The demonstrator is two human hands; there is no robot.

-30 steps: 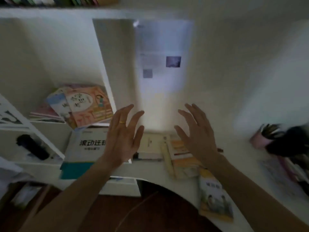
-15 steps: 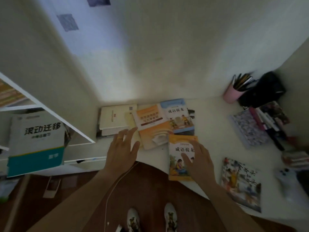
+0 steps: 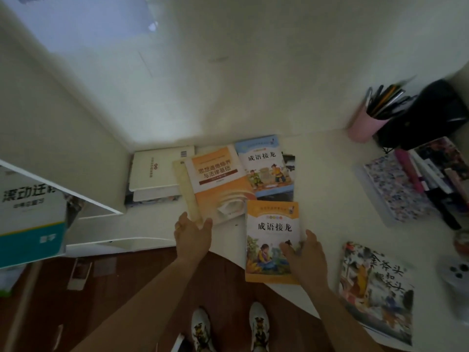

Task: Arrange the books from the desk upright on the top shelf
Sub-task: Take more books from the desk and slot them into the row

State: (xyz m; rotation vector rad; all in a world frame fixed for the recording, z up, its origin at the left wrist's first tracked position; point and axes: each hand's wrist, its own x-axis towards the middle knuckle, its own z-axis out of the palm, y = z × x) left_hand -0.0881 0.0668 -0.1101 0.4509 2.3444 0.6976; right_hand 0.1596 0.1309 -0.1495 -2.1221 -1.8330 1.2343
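Right hand point(image 3: 303, 255) grips the near yellow-orange paperback storybook point(image 3: 272, 240) by its right edge, flat on the white desk point(image 3: 327, 189). Left hand point(image 3: 194, 233) pinches the orange-white textbook point(image 3: 218, 184) by its near corner. Risks: thin covers could bend or slip out; the overlapped blue storybook point(image 3: 264, 166) could get dragged. Count: five loose books here, plus the white hardback point(image 3: 158, 171) at the wall.

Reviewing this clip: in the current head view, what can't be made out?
- Top shelf: not in the head view.
- Right hand on the yellow book: whether the fingers curl under its edge is hidden by the hand itself.
- Left hand: fingertips at the orange book, grip unclear.
- Dark book under the blue book: mostly covered.
- Black object: blurred.
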